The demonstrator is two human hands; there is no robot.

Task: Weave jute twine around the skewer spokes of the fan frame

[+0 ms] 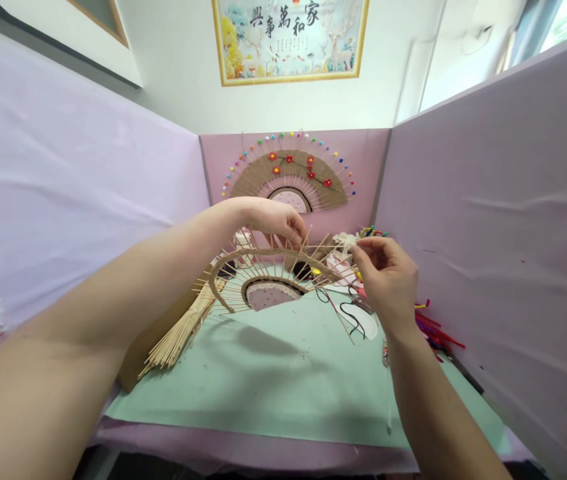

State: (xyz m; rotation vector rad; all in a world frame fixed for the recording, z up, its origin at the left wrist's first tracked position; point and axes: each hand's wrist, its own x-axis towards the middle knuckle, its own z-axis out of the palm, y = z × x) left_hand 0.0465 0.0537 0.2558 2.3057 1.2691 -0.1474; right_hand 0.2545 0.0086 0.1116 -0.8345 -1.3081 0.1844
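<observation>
I'd hold the strand (331, 247) taut: right hand (387, 267) pinching it at the fan's (271, 295) two o'clock, left hand (286, 225) curled at one, grip unclear.

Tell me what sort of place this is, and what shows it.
Probably a small handicraft booth or workshop corner: a decorated fan is displayed on the pink panel, a barer fan frame is held above the green table, and a bundle of thin sticks lies at the left.
</observation>
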